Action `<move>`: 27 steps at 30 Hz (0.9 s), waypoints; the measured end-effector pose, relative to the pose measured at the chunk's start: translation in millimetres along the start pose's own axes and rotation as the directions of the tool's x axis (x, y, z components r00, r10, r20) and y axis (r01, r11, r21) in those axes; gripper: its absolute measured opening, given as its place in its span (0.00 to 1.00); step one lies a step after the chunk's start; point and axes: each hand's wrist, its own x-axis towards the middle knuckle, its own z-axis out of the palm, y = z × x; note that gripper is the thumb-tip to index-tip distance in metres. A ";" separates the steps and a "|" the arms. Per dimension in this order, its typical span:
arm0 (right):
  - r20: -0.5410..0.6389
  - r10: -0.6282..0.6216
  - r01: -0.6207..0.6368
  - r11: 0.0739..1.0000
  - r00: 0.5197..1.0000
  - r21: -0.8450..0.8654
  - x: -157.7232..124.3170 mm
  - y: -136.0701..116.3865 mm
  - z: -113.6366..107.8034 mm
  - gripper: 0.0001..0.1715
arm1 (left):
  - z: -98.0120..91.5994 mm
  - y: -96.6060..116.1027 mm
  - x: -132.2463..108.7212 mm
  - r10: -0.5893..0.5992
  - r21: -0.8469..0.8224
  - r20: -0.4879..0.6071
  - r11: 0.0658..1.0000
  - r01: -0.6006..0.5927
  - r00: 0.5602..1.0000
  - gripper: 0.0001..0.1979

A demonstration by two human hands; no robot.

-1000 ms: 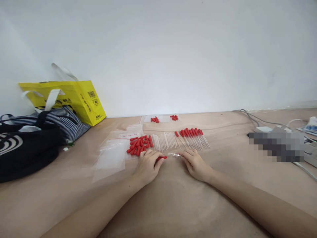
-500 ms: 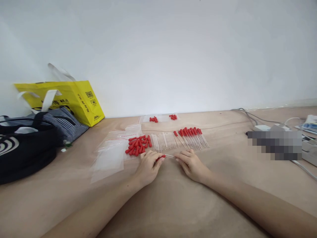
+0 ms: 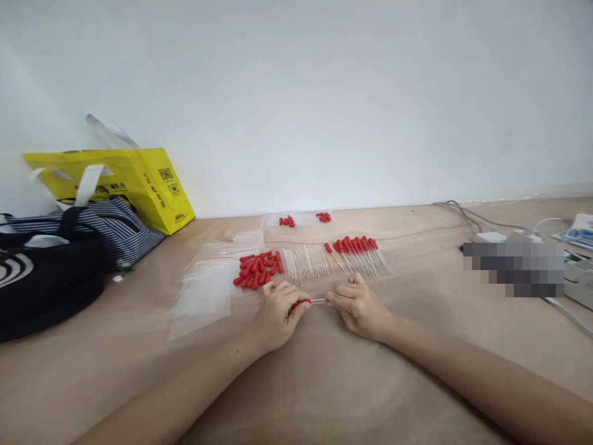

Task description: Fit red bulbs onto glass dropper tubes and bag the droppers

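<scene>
My left hand pinches a small red rubber bulb. My right hand pinches a thin clear glass tube whose end meets the bulb between the two hands. Just beyond my hands lie a heap of loose red bulbs, a row of bare clear tubes and a row of tubes fitted with red bulbs. All rest on the tan table.
Clear zip bags lie left of the bulbs. More red-capped pieces sit by the wall. A yellow bag, a striped bag and a black bag stand at the left. Cables and boxes are at the right.
The gap between bulb and tube has closed: my hands came together and now the tube's end meets the red bulb. Both hands shifted slightly toward me.
</scene>
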 end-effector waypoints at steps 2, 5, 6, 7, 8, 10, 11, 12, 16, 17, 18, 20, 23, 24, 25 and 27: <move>-0.022 -0.017 0.017 1.000 1.000 -0.005 0.5 -0.6 -0.4 0.13 | -0.8 2.1 -0.1 0.039 0.012 -0.005 0.999 -0.039 0.999 0.07; -0.044 -0.036 0.036 0.999 0.998 -0.005 1.0 -1.9 0.3 0.13 | -1.7 4.9 -0.3 0.080 0.030 -0.003 0.996 -0.080 0.997 0.07; -0.045 -0.036 0.036 0.999 0.998 -0.004 1.2 -2.4 0.8 0.13 | -1.9 5.4 -0.5 0.088 0.036 -0.003 0.995 -0.088 0.996 0.07; -0.043 -0.033 0.033 0.999 0.999 -0.001 1.4 -2.9 1.4 0.13 | -1.9 5.7 -0.7 0.094 0.042 -0.003 0.995 -0.094 0.996 0.07; -0.039 -0.030 0.030 1.000 0.999 0.003 1.6 -3.2 2.1 0.13 | -1.8 5.8 -0.9 0.098 0.049 -0.003 0.994 -0.097 0.995 0.08; -0.032 -0.023 0.023 1.000 0.999 0.013 1.9 -3.7 3.5 0.13 | -1.5 5.6 -1.4 0.102 0.059 -0.001 0.993 -0.102 0.995 0.08; -0.030 -0.021 0.022 1.000 0.999 0.018 2.1 -3.8 4.1 0.13 | -1.5 5.5 -1.6 0.103 0.063 -0.002 0.993 -0.102 0.995 0.08; -0.029 -0.022 0.023 0.999 0.999 0.023 2.2 -3.9 4.6 0.13 | -1.5 5.5 -1.8 0.104 0.066 -0.001 0.992 -0.104 0.995 0.08; -0.002 -0.027 0.027 0.999 1.000 0.031 2.9 -4.9 5.0 0.14 | -2.4 7.1 -1.4 0.106 0.075 0.029 0.991 -0.108 0.994 0.09; 0.008 -0.026 0.026 0.999 1.000 0.031 3.2 -5.2 4.7 0.14 | -2.7 7.6 -1.1 0.101 0.074 0.042 0.992 -0.104 0.994 0.09; 0.018 -0.023 0.022 0.999 1.000 0.029 3.6 -5.6 4.3 0.14 | -3.0 8.0 -0.7 0.091 0.072 0.054 0.993 -0.095 0.994 0.09; 0.032 -0.011 0.011 1.000 0.999 0.026 4.4 -5.7 3.4 0.15 | -3.7 7.8 -0.1 0.061 0.059 0.063 0.996 -0.064 0.996 0.09; 0.057 0.016 -0.018 0.999 0.998 0.030 5.2 -3.4 1.5 0.15 | -5.8 4.0 0.5 0.024 0.040 0.053 0.999 -0.026 0.998 0.09; 0.066 0.029 -0.031 0.999 0.997 0.038 5.0 -1.9 0.7 0.15 | -6.9 2.0 0.5 0.020 0.041 0.049 0.999 -0.022 0.999 0.08; 0.073 0.041 -0.044 0.998 0.997 0.049 4.7 -0.2 -0.2 0.14 | -8.0 -0.3 0.4 0.020 0.045 0.044 0.999 -0.022 0.999 0.08; 0.082 0.065 -0.070 0.995 0.995 0.068 3.7 3.2 -2.5 0.13 | -10.0 -4.4 -0.1 0.021 0.061 0.024 0.998 -0.023 0.999 0.08</move>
